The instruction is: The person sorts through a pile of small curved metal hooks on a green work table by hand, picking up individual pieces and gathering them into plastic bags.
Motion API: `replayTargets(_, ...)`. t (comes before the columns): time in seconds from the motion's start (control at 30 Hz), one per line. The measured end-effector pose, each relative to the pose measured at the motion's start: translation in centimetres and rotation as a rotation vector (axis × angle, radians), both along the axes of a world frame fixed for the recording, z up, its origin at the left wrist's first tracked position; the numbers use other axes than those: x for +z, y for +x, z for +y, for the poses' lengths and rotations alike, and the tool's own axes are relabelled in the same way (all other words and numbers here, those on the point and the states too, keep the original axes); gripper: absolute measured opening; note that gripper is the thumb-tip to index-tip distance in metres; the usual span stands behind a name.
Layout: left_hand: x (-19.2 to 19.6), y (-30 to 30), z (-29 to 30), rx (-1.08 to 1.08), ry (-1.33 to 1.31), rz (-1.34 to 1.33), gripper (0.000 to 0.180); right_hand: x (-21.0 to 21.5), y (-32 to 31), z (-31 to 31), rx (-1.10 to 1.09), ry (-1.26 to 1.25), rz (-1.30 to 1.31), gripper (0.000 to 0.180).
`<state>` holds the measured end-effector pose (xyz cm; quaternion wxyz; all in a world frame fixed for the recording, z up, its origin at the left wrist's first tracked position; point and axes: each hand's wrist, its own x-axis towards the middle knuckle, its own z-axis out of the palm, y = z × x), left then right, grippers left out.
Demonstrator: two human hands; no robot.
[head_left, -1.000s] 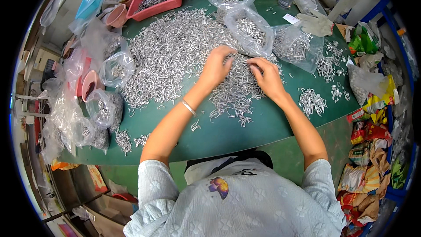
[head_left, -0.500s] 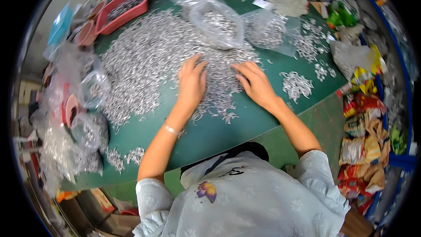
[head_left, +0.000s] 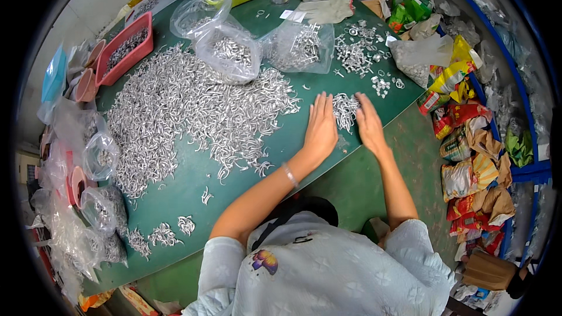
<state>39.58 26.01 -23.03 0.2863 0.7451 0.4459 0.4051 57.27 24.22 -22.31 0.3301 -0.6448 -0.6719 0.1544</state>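
Left hand (head_left: 321, 131): I see fingers (head_left: 320, 105) extended, released, beside the small metal pile (head_left: 345, 111).
Right hand (head_left: 371, 129): released too, opposite side.

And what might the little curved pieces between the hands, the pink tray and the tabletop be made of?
The curved pieces: probably metal, silvery with bright glints. The pink tray: likely plastic, given its even colour and moulded-looking rim. The tabletop: smooth, mostly even green, perhaps a rubber or vinyl covering; hard to tell.

on the table (head_left: 182, 190), a small pile (head_left: 345, 109) is flanked by left hand (head_left: 321, 129) and right hand (head_left: 370, 126); a heap (head_left: 167, 114) is spread leftward.
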Motion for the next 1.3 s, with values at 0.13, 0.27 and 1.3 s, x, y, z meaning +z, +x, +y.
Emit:
replayTargets(0.13, -0.5, 2.9, 2.0, 0.035, 0.064, 0.097, 0.042, 0.2, -0.3, -0.2, 0.101, -0.024, 0.083, 0.047)
replayTargets(0.27, -0.4, 3.1, 2.2, -0.054, 0.014, -0.034, 0.038, 1.8, 0.6, 1.3, 0.167, 0.064, 0.117, 0.048)
replayTargets(1.3, -5.2, 2.0, -10.0, -0.628, -1.600, -1.971, 0.072, 2.3, -3.0, -1.1, 0.573, 0.042, -0.175, 0.053)
